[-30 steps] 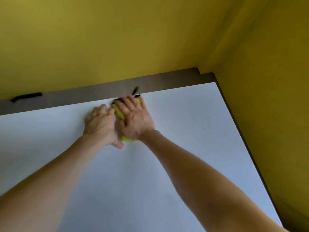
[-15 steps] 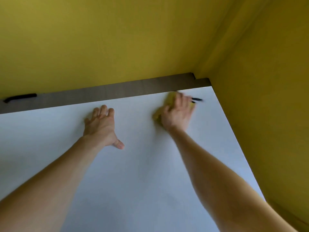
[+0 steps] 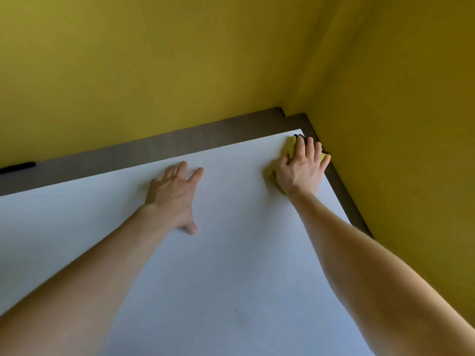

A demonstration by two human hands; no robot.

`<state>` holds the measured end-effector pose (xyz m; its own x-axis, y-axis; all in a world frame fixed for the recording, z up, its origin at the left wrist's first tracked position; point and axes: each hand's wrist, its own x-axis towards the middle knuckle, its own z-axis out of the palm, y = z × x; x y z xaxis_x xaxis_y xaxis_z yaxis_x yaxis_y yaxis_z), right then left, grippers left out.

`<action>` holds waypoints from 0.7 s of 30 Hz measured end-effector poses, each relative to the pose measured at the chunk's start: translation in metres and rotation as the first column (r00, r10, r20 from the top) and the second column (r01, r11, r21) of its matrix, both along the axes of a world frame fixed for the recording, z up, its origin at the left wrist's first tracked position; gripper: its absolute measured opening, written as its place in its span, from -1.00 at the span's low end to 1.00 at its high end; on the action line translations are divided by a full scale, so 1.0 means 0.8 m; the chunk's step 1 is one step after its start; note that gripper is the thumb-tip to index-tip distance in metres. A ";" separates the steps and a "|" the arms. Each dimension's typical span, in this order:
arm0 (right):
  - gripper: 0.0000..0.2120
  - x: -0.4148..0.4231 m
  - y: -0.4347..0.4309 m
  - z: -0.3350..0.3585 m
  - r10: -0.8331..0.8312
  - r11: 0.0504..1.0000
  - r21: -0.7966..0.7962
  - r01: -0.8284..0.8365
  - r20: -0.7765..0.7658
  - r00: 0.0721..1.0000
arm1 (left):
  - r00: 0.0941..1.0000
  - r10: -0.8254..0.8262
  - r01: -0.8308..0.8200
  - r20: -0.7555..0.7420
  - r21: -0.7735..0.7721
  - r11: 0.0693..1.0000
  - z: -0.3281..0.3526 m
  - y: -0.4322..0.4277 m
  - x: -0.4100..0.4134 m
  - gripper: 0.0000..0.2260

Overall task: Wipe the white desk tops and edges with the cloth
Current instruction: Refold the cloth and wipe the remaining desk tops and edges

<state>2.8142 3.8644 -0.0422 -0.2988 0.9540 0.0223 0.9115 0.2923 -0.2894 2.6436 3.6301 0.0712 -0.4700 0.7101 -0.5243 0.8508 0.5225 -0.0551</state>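
Observation:
The white desk top (image 3: 231, 265) fills the lower half of the head view. My right hand (image 3: 302, 168) presses flat on a yellow cloth (image 3: 290, 147) with a black edge at the desk's far right corner; most of the cloth is hidden under the palm and fingers. My left hand (image 3: 174, 191) lies flat on the desk near the middle of the far side, fingers spread, holding nothing.
A brown wooden strip (image 3: 154, 152) borders the desk's far and right sides. Yellow walls (image 3: 180, 60) rise straight behind and to the right, meeting in a corner. A black clip (image 3: 18, 167) sits on the strip at far left.
My right hand has slid the cloth rightward along the far edge, from beside my left hand into the far right corner. The left hand has stayed planted.

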 end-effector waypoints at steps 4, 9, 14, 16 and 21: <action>-0.33 -0.041 -0.023 -0.001 0.525 0.851 0.001 -0.525 -0.014 0.851 | 0.999 -0.046 0.046 0.016 0.022 0.999 -0.004 0.069 0.025 0.41; -0.37 -0.002 0.017 -0.006 0.433 0.900 -0.022 -0.436 -0.082 0.898 | 0.996 -0.086 0.086 -0.018 -0.011 0.996 -0.017 0.094 0.030 0.34; -0.33 0.021 -0.010 0.002 0.162 0.986 0.033 -0.162 -0.013 0.987 | 0.995 -0.090 0.089 -0.038 -0.024 0.996 -0.022 0.093 0.028 0.36; -0.31 0.011 -0.032 0.005 0.424 0.905 0.007 -0.424 0.007 0.905 | 0.994 -0.099 0.098 -0.037 -0.019 0.995 -0.023 0.094 0.028 0.37; -0.35 -0.041 0.005 -0.003 0.630 0.776 -0.035 -0.630 -0.027 0.776 | 0.993 -0.112 0.111 -0.040 -0.007 0.994 -0.020 0.094 0.029 0.36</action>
<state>2.7817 3.8683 -0.0448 -0.8333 0.5527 -0.0036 0.5239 0.7878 -0.3238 2.6667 3.7050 0.0549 -0.4091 0.7569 -0.5097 0.9008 0.4243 -0.0929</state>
